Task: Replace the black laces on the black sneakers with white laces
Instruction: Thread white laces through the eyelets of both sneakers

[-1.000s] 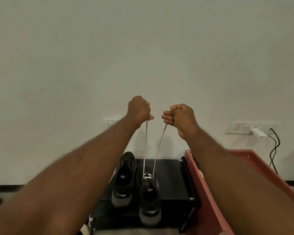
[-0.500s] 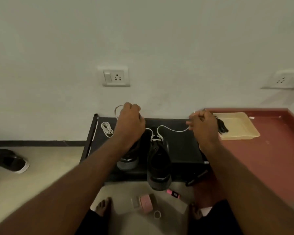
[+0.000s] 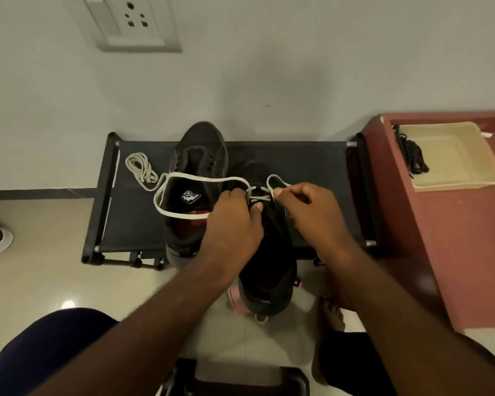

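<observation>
From the head view, midway through threading the white lace (image 3: 183,176) into the right-hand black sneaker (image 3: 269,267) on the black rack (image 3: 132,218), apparently with only the far eyelet rows crossed: gripping the long left run in the curled left hand (image 3: 235,221), pinching the short looped end between thumb and forefinger of the right hand (image 3: 312,212). Just beside it on the left, the left-hand sneaker (image 3: 200,150) unlaced, with the spare white lace (image 3: 140,170) coiled at the rack's far left and the black laces (image 3: 412,155) lying in the beige tray (image 3: 455,178) well to the right. Next, probably: feed each end through the following eyelet pair and draw the big left loop's slack through evenly, untwisted.
</observation>
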`<move>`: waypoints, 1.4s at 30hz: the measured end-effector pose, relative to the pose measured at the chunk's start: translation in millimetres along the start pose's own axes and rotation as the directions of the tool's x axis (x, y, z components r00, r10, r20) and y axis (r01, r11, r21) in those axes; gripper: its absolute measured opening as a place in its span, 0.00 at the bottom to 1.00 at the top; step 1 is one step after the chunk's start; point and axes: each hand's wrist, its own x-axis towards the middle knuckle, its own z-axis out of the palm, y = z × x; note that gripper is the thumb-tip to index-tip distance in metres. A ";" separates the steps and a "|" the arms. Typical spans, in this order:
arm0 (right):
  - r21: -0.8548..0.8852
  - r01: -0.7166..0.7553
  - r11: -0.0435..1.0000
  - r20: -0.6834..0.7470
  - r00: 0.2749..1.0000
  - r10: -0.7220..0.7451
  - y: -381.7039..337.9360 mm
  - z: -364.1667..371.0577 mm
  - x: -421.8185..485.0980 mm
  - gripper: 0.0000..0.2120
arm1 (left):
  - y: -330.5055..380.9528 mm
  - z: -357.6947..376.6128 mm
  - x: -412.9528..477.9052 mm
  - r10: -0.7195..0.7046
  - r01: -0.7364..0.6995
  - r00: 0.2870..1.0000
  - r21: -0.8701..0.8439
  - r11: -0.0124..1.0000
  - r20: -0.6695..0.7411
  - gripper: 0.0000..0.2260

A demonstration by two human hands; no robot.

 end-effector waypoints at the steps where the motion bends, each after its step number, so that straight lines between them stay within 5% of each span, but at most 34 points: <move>1: -0.017 0.016 1.000 0.020 1.000 -0.015 0.5 2.3 0.0 0.06 | 0.9 4.2 0.7 -0.011 0.011 1.000 -0.027 1.000 -0.011 0.11; 7: -0.132 0.028 0.991 0.042 0.999 -0.023 6.5 13.3 11.6 0.04 | 2.3 21.6 12.1 -0.063 0.061 0.994 -0.029 0.998 -0.088 0.08; 18: 0.036 -0.167 0.985 0.056 0.985 0.165 3.6 2.4 3.3 0.04 | 1.8 7.8 6.3 -0.149 0.146 0.989 -0.326 0.934 0.018 0.12; 25: 0.399 -0.272 0.876 0.110 0.962 0.248 1.8 6.6 5.9 0.09 | 1.5 8.6 2.7 -0.085 0.076 0.996 -0.340 0.937 -0.012 0.07; 30: 0.301 -0.301 0.905 0.067 0.953 0.295 -9.2 15.2 18.4 0.04 | 3.1 -0.9 11.0 -0.049 0.070 0.996 -0.306 0.949 0.076 0.04; 34: 0.253 -0.200 0.947 -0.022 0.977 0.212 -31.8 -1.2 10.6 0.09 | 15.0 -22.7 6.9 -0.072 0.154 0.959 -0.292 0.944 0.273 0.03; 38: 0.277 -0.049 0.960 0.018 0.999 0.046 -57.7 -13.1 5.3 0.14 | 22.8 -46.3 4.6 0.007 -0.001 0.961 -0.021 1.000 0.275 0.14; 40: 0.202 0.110 0.973 0.065 0.990 -0.125 -70.0 -10.8 0.0 0.15 | 26.2 -58.6 -0.3 0.082 -0.067 0.990 -0.130 0.989 0.112 0.18; 42: 0.134 0.238 0.962 0.097 0.963 -0.252 -79.9 -8.5 -12.9 0.15 | 30.4 -67.4 -4.4 -0.017 0.078 0.991 -0.458 0.886 0.135 0.18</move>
